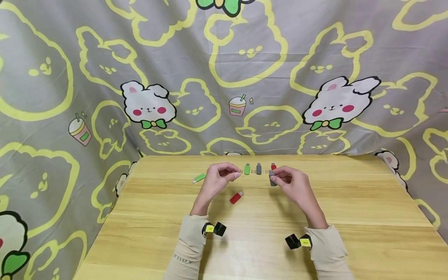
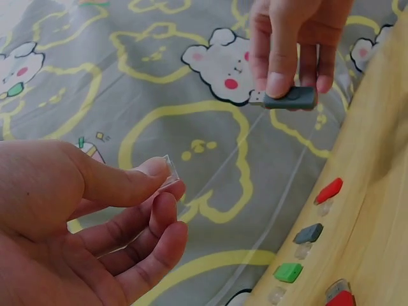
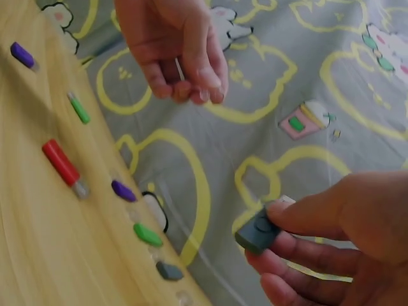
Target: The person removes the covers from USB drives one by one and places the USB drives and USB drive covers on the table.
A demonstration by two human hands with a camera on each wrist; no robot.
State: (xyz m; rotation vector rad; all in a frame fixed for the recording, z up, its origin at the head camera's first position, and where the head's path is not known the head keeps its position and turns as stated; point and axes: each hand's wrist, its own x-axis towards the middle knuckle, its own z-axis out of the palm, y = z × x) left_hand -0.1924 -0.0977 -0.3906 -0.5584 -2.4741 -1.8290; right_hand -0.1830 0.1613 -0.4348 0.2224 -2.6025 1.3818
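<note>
My left hand [image 1: 217, 178] pinches a small clear plastic cap [image 2: 172, 173] between thumb and fingertip, above the table. In my right hand [image 1: 293, 182] is a dark grey USB stick [image 3: 254, 234], gripped by thumb and fingers, its metal plug [image 2: 256, 97] bare and pointing toward the left hand. The cap and the stick are well apart. Beyond the hands, a green USB stick [image 1: 247, 169], another grey USB stick [image 1: 259, 169] and a red USB stick [image 1: 273, 166] lie in a row with clear caps beside them. A purple stick [image 3: 123, 190] extends that row in the right wrist view.
Nearer on the wooden table [image 1: 252, 241] lies an uncapped red USB stick [image 1: 236, 197]. Off to the left are an uncapped green one [image 1: 199, 178] and a second purple one [image 3: 22, 55]. A patterned grey curtain [image 1: 196, 136] hangs behind the table's far edge.
</note>
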